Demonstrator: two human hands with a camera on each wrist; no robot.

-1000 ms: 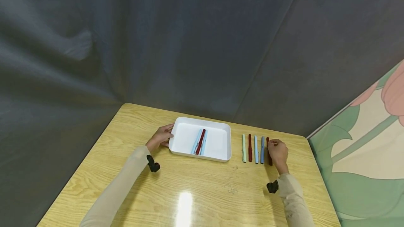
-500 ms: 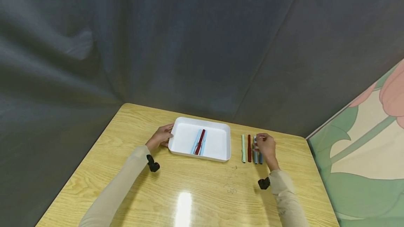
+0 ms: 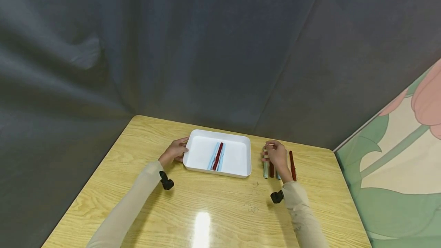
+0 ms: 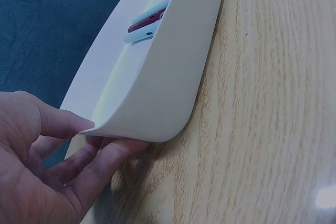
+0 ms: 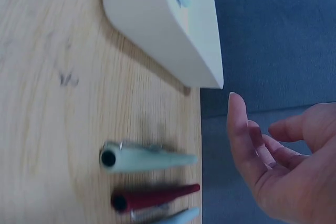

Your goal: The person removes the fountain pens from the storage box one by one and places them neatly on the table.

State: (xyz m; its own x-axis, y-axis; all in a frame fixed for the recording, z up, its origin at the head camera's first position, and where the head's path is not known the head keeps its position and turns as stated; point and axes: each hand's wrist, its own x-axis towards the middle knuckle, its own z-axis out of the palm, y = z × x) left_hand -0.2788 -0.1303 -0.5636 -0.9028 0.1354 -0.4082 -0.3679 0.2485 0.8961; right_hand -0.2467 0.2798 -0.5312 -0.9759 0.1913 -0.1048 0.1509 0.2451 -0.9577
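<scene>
My left hand [image 3: 175, 149] grips the left end of a white tray [image 3: 237, 156]. In the left wrist view its thumb lies on the tray's rim, with fingers beneath. Inside the tray a dark red pen [image 3: 218, 156] lies between two light blue pens [image 4: 144, 34]. My right hand [image 3: 278, 155] hovers over the row of pens right of the tray, fingers loosely bent, holding nothing. Below it lie a pale green pen [image 5: 149, 159], a red pen [image 5: 155, 196] and a light blue pen [image 5: 181, 217], all partly hidden in the head view. A dark red pen [image 3: 293, 165] lies to the right.
Everything stands on a wooden table [image 3: 155, 217], near its far edge. A dark curtain [image 3: 213, 49] hangs behind it. At the right is a panel with a flower pattern [image 3: 396, 171].
My right hand has moved left from the far-right dark red pen, across the blue pens, to above the green and red ones. My left hand has stayed on the tray.
</scene>
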